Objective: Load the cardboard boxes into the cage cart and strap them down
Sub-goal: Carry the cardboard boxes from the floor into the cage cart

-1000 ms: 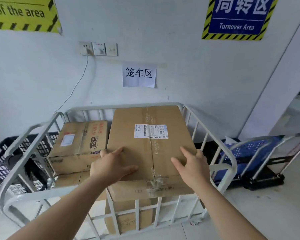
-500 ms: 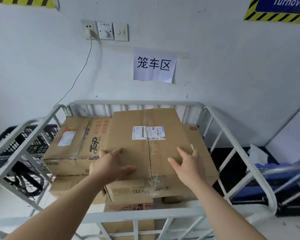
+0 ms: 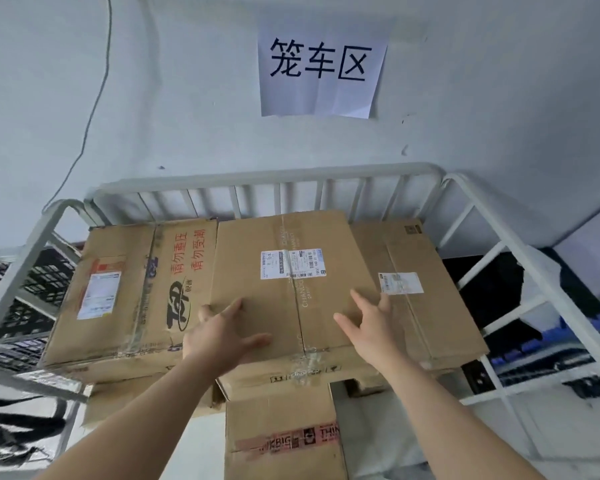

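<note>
Middle box has slid further back into the cage cart than a second ago; it now sits on the top layer between printed box and plain box; left hand and right hand lie flat on its lid, fingers straight and spread, pressing, not gripping; the box looks seated; strapping not yet begun.

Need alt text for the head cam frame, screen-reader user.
A person's left hand and right hand lie spread on top of the middle cardboard box in a white cage cart. A printed box and a plain box flank it; a paper sign hangs on the wall behind.
</note>
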Demonstrator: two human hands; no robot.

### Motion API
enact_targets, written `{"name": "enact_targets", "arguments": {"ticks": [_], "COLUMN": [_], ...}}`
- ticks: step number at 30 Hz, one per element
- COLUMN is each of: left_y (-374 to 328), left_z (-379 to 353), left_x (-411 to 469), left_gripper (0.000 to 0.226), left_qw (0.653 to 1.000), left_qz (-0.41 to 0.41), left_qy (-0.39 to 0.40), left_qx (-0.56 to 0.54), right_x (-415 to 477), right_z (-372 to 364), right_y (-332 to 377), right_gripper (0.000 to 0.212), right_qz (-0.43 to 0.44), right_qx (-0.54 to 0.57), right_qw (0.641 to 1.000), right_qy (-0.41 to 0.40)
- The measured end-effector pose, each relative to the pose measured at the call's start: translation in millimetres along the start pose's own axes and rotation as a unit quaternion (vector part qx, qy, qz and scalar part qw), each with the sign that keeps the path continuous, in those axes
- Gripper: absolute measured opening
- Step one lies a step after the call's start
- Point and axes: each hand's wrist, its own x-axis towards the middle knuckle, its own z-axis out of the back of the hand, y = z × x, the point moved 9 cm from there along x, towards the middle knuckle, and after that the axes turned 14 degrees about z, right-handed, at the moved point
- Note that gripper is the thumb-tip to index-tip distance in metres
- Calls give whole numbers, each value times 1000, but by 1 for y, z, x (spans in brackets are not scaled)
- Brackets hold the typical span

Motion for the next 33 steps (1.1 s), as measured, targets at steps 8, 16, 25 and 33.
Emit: {"name": "enact_targets", "arguments": {"ticks": [8,16,25,33], "left_y": [-5,0,-2,-6], "left_z": [-36,-69,-91,-94], "left_x": [85,141,178,175], "left_gripper": [94,103,107,101], "left_qw": [999,999,998,994], "left_qz": [-7,4,14,27], "left_qy": [31,53,56,72], "left_qx": [10,12,29,81], "right_x": [63,103,140,143], "right_z": [-58,-110,-143,-147], "right_y": [-13,-23,-30,-30], "right_gripper": [66,70,73,70], "right_qz": [-20,-32,-32,-38], "right_qx": [-3,-8,-32,-67], "right_qw": [999,996,993,986], "right_qy": [32,78,107,148]}}
